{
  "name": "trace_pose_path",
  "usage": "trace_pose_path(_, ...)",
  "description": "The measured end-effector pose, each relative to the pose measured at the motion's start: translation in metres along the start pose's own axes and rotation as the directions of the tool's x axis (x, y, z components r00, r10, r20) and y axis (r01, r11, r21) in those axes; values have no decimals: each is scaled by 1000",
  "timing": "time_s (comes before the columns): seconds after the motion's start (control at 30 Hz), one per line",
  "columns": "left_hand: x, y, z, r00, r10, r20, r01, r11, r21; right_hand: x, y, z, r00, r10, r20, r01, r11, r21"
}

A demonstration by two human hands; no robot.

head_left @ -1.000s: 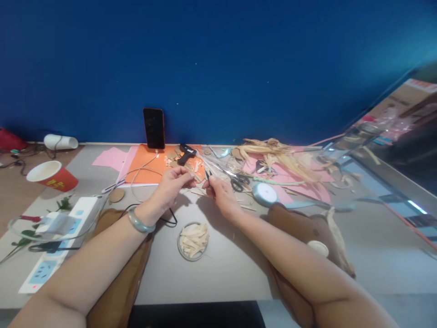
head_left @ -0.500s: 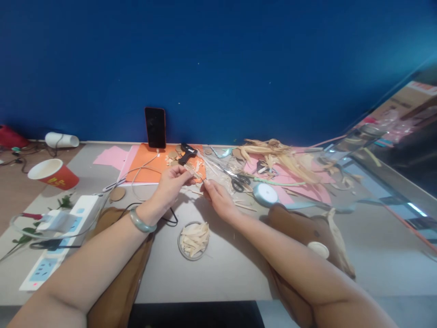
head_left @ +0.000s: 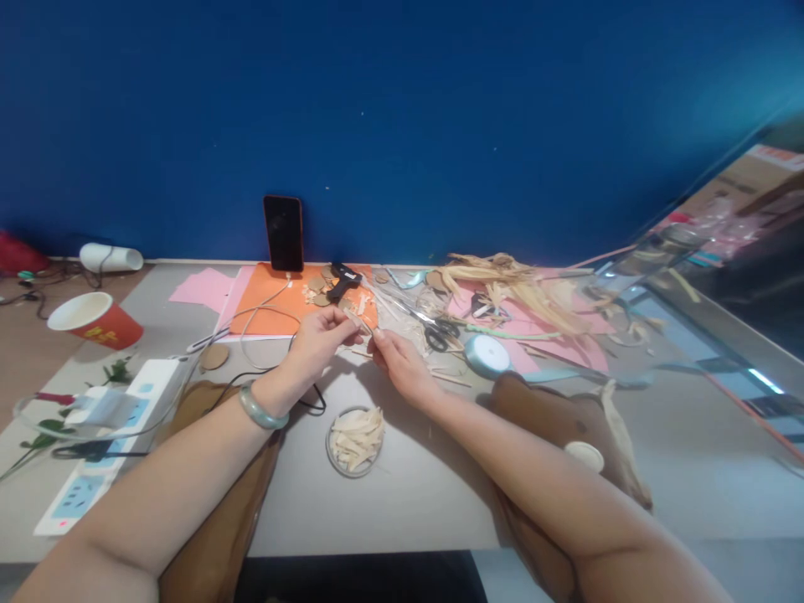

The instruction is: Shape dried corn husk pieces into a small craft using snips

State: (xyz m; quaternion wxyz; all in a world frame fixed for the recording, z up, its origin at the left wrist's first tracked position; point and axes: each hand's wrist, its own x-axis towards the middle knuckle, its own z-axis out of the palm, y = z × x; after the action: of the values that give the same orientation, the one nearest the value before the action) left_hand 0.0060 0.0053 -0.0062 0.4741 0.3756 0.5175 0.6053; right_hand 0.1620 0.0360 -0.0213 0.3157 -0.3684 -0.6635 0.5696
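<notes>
My left hand (head_left: 322, 339) is closed in a pinch above the middle of the table. Fingertip to fingertip with it, my right hand (head_left: 402, 362) is pinched too. Between them runs a thin pale strip (head_left: 365, 326), perhaps dried husk, mostly hidden by the fingers. Below the hands stands a small round dish (head_left: 329, 456) holding several cut pale strips (head_left: 358, 437). Just beyond the fingers, a black glue gun (head_left: 344, 281) lies on an orange sheet (head_left: 264, 303). Black-handled scissors (head_left: 435, 335) lie to the right, near a spool of light blue ribbon (head_left: 487, 355).
A phone (head_left: 284, 233) leans on the blue wall. At left are a red paper cup (head_left: 104, 322) and a white power strip (head_left: 157, 385) with cables. Dried husks (head_left: 502, 272) lie on pink paper at the right. Brown cloth (head_left: 207, 469) lies under my forearms.
My left fingers have shifted slightly at the strip, and the right hand has barely moved. The whole view has drifted a little.
</notes>
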Motion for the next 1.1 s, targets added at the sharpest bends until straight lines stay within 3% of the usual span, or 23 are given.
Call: trace_pose_path(1.1, -6, 11, 5, 998, -62, 16, 62, 997, -38, 0, 1, 0, 1000, -12, -15, 12, 1000, -2)
